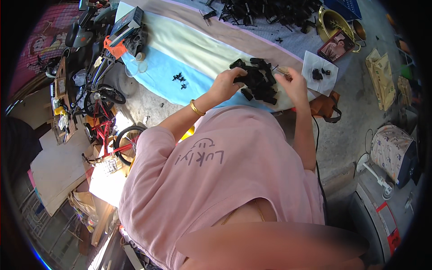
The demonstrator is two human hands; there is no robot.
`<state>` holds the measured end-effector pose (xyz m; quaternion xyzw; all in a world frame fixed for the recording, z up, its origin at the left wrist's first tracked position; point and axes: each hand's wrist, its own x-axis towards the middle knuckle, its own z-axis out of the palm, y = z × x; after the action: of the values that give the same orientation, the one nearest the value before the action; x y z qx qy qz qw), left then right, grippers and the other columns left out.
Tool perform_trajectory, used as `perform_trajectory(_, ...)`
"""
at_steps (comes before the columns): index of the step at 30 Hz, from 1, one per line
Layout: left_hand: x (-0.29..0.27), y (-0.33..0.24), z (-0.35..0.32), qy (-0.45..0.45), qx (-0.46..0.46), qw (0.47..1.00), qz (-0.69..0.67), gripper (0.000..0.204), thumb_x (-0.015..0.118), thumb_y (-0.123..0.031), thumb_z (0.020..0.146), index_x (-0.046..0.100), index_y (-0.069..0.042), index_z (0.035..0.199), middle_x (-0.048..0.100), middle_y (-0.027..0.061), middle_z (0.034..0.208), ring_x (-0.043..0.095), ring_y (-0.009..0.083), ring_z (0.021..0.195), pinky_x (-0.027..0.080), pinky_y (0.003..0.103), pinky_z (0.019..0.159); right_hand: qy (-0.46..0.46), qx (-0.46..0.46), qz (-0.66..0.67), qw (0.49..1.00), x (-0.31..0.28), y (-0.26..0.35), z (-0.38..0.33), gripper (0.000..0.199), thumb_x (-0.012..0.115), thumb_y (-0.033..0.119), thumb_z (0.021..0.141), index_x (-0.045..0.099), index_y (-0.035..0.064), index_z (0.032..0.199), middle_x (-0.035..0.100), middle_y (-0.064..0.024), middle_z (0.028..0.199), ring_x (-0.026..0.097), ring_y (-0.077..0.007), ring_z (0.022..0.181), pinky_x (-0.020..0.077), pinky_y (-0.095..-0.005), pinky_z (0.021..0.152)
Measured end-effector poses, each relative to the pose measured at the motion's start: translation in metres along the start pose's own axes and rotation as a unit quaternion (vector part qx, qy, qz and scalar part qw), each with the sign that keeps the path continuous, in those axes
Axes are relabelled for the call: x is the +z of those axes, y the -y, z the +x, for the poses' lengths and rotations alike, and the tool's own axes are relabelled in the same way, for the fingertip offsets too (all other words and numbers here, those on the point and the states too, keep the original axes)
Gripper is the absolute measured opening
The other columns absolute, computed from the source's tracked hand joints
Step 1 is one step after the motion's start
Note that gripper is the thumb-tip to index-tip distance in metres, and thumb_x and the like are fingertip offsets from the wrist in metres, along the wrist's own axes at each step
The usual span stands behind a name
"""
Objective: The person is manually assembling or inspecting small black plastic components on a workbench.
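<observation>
A pile of small black plastic parts (260, 82) lies on the striped cloth (198, 54) in front of me. At the pile's left edge is my left hand (226, 84), its fingers closed round one of the black parts, which I cannot tell apart from the rest. My right hand (293, 86) is at the right of the pile, pinching a small thin tool (282, 70) with a tan end and a narrow metallic tip. The tip points toward the pile. Left of my left hand, several tiny black pieces (180, 79) are scattered on the blue stripe.
A larger heap of black parts (256, 11) covers the far side. To the right are a white paper (320, 63) with black bits, a propped phone (336, 46) and a brass-coloured pot (325, 22). An orange-brown bag (325, 108) hangs near the table edge. Bicycles (103, 135) stand left.
</observation>
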<state>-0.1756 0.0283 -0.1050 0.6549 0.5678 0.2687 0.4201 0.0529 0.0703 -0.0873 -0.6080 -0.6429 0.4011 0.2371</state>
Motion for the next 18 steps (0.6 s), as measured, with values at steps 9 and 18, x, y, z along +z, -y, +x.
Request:
perform_trajectory(9, 0.009, -0.007, 0.006, 0.015, 0.038, 0.997, 0.072, 0.038, 0.068, -0.005, 0.065, 0.056, -0.005, 0.102, 0.059, 0.0103, 0.100, 0.055, 0.0264, 0.096, 0.044, 0.034, 0.083, 0.041, -0.125, -0.263, 0.956, 0.046, -0.022, 0.007, 0.016, 0.056, 0.011, 0.073, 0.060, 0.0105, 0.089, 0.060, -0.0105, 0.079, 0.058, -0.0297, 0.076, 0.0455, -0.0395, 0.065)
perform_trajectory(18, -0.007, -0.025, 0.022, 0.136, -0.005, 0.851, -0.508, 0.071, 0.070, -0.005, 0.070, 0.032, 0.000, 0.130, 0.051, 0.0127, 0.114, 0.051, 0.0205, 0.103, 0.041, 0.032, 0.090, 0.101, -0.191, 0.206, 0.955, 0.020, 0.045, -0.009, 0.011, 0.061, 0.000, 0.074, 0.060, -0.0009, 0.085, 0.059, -0.0059, 0.075, 0.056, -0.0117, 0.066, 0.0457, -0.0228, 0.063)
